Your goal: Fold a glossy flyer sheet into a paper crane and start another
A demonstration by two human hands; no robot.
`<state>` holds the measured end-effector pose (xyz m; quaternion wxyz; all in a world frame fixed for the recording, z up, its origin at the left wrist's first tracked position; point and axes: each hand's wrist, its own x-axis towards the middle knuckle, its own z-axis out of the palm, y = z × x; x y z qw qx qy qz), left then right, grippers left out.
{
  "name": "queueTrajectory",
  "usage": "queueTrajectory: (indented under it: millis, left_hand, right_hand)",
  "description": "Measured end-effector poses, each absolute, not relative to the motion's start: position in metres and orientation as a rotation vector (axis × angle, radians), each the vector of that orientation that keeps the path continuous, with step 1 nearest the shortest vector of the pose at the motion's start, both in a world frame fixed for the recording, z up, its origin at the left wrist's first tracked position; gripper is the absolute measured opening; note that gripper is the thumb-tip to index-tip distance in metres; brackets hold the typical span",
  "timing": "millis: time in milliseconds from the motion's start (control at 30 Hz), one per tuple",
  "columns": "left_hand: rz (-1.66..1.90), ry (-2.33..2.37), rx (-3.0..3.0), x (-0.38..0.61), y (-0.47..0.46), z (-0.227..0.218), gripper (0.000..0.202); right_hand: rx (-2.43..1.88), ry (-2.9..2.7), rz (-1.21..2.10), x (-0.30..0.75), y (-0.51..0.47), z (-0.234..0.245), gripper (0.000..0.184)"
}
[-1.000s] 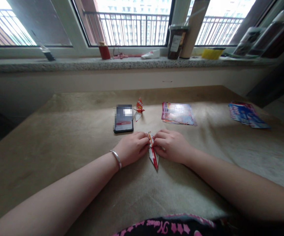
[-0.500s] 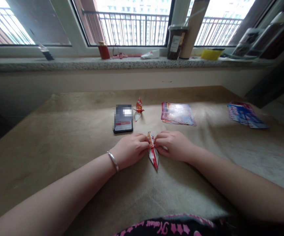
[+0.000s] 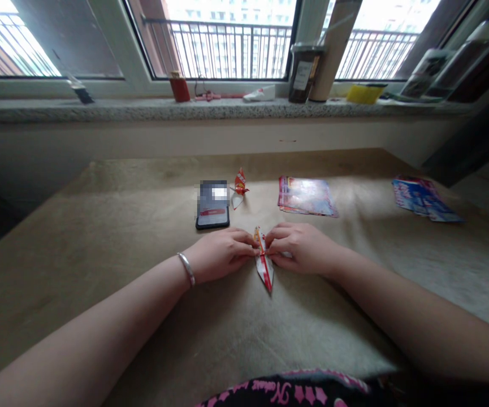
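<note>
A narrow folded piece of red and white printed paper lies on the tan table, its point toward me. My left hand, with a silver bracelet on the wrist, pinches its upper left edge with curled fingers. My right hand pinches the upper right edge the same way. The fingertips of both hands meet at the paper's top.
A dark phone lies just beyond my left hand, with a small folded paper figure beside it. A stack of printed sheets lies at centre right, another at far right. Jars and a red cup stand on the windowsill.
Both hands have slid slightly away from me along the folded paper, still pinching it. The paper has stayed in place.
</note>
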<state>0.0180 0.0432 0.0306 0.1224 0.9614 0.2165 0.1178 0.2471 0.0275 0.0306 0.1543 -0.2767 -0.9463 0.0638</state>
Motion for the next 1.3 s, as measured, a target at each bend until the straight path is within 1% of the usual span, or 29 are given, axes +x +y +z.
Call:
queueTrajectory:
  millis: [200,333,433,633,800,967,1167,1300]
  left_hand:
    - [0.378,0.611,2.799,0.016,0.044,0.032,0.027]
    - [0.332,0.598,2.963,0.022,0.038,0.035,0.025]
    - [0.231,0.664,3.040,0.026,0.034,0.036,0.023]
    - [0.366,0.655,2.912,0.022,0.042,0.031,0.022]
    - [0.445,0.652,2.843,0.022,0.045,0.023,0.020]
    - [0.407,0.667,2.845,0.026,0.040,0.021,0.025]
    - [0.399,0.747,2.857,0.028,0.038,0.022,0.013]
    - [0.407,0.788,2.877,0.030,0.039,0.022,0.019]
  right_hand:
    - [-0.784,-2.681,0.268,0.252,0.029,0.030,0.017]
    - [-0.812,-2.696,0.182,0.251,0.027,0.032,0.015]
    - [-0.825,-2.702,0.135,0.250,0.025,0.034,0.015]
    - [-0.817,-2.728,0.172,0.253,0.028,0.030,0.016]
    - [-0.817,-2.677,0.114,0.249,0.029,0.025,0.012]
    - [-0.869,-2.689,0.097,0.247,0.027,0.024,0.014]
    - [-0.869,-2.702,0.107,0.248,0.027,0.023,0.016]
    - [-0.867,-2.696,0.135,0.247,0.024,0.025,0.016]
